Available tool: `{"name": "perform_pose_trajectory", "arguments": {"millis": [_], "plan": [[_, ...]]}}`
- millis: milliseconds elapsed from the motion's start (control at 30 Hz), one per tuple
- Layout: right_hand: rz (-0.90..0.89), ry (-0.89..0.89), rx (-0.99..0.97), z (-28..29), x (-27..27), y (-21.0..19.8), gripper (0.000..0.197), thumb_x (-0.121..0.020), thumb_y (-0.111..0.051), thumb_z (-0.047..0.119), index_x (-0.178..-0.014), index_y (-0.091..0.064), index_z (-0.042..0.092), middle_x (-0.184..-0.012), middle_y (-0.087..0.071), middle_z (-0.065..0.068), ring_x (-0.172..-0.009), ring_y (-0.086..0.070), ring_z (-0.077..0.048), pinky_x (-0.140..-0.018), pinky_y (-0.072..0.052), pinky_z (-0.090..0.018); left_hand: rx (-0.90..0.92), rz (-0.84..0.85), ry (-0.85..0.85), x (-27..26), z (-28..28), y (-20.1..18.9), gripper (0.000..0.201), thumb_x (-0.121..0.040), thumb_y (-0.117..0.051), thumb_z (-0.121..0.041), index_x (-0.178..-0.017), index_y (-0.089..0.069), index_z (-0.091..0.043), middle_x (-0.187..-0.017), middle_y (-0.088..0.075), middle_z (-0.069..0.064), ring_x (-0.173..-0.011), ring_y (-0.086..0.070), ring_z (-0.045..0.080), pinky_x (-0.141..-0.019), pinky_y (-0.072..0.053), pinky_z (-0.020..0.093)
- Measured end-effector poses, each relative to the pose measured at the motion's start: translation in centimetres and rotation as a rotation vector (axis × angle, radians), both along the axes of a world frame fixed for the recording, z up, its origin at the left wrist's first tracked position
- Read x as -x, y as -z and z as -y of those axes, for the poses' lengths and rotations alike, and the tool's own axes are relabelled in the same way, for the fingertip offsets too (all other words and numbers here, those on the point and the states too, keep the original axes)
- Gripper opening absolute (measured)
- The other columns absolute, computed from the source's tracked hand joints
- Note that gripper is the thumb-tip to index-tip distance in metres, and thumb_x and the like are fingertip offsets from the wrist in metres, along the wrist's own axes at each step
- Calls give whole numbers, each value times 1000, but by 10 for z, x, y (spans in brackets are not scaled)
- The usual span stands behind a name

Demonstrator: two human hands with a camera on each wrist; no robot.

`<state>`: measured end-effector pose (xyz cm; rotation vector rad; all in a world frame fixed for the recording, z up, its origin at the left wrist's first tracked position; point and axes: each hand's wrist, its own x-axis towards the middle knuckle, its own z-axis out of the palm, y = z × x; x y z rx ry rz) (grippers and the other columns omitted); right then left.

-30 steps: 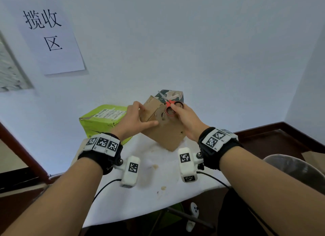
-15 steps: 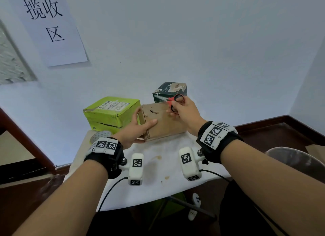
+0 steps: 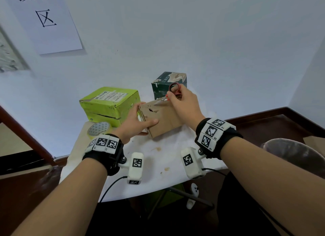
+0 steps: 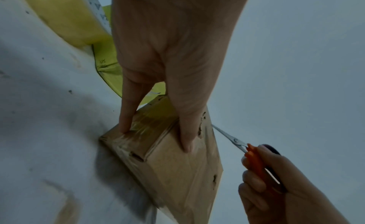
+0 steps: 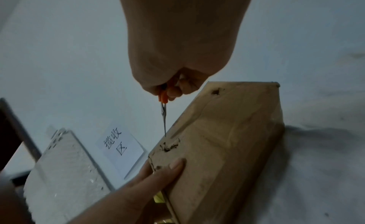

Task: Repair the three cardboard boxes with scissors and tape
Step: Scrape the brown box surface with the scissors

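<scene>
Head view: your left hand (image 3: 136, 120) clasps the brown box (image 3: 165, 119); your right hand (image 3: 184, 104) grips scissors (image 3: 173, 90), tips down.

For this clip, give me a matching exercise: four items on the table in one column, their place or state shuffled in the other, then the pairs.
Items
1. brown box
2. green box
3. scissors
4. tape roll

Place or state
A. held in the right hand
B. lying flat at the table's left edge
C. gripped at its end by the left hand
D. at the back left, split along its side

Pairs: 1-C, 2-D, 3-A, 4-B
</scene>
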<state>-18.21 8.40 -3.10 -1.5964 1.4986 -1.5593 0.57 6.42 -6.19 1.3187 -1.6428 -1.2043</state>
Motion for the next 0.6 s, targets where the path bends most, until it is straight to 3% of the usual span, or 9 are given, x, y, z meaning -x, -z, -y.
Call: {"name": "perform_pose_trajectory", "arguments": {"millis": [100,200,433,600], "plan": [[-117,2,85,-3,0,-1,4,-89,-58,18,-88,-54,16,-78,-54,10,-71,-49,-3,-65,-38,-8,-10,-16,5,-1,3,0,63,-76,-80,-26,-125,-41,-37,-137,-44,-2,-111,-59,16,-61,-57,28],[-209,-4,125,-4,0,2,6,-88,-58,17,-85,-53,14,-81,-55,5,-75,-48,-13,-68,-40,-20,-18,-37,-4,0,7,1,63,-76,-81,-27,-124,-42,-37,-138,-44,-2,-113,-59,18,-61,-57,29],[-212,-18,92,-3,-3,8,7,-91,-56,22,-90,-53,16,-90,-58,2,-86,-54,-18,-79,-48,-33,-11,-55,-17,0,5,4,62,-76,-80,-24,-124,-42,-35,-139,-42,-1,-113,-57,18,-60,-57,28],[-284,-12,128,2,-5,9,11,-91,-55,25,-92,-54,14,-92,-60,-1,-87,-55,-21,-80,-48,-40,-8,-67,-20,1,7,4,63,-77,-80,-24,-126,-42,-34,-138,-42,-2,-112,-58,15,-60,-57,28]]}}
